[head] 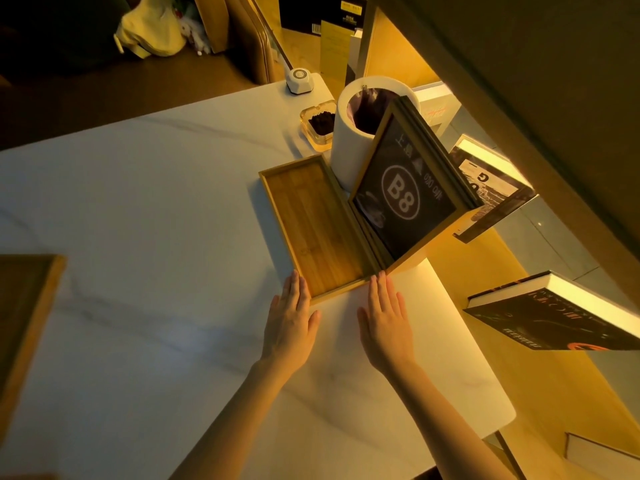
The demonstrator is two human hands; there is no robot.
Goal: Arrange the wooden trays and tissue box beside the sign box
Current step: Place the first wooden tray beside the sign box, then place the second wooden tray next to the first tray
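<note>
A long, shallow wooden tray lies on the white marble table, its right side against the wooden sign box that shows "B8" on a dark panel. My left hand rests flat with its fingertips on the tray's near left corner. My right hand is flat too, fingertips at the tray's near right corner beside the sign box base. Both hands have fingers stretched out and grip nothing. A second wooden tray pokes in at the left edge. No tissue box shows.
Behind the tray stands a white cylindrical bin with a dark liner, a glass ashtray and a small white call button. Books lie on lit shelves at the right. The table's right edge runs close to the sign box.
</note>
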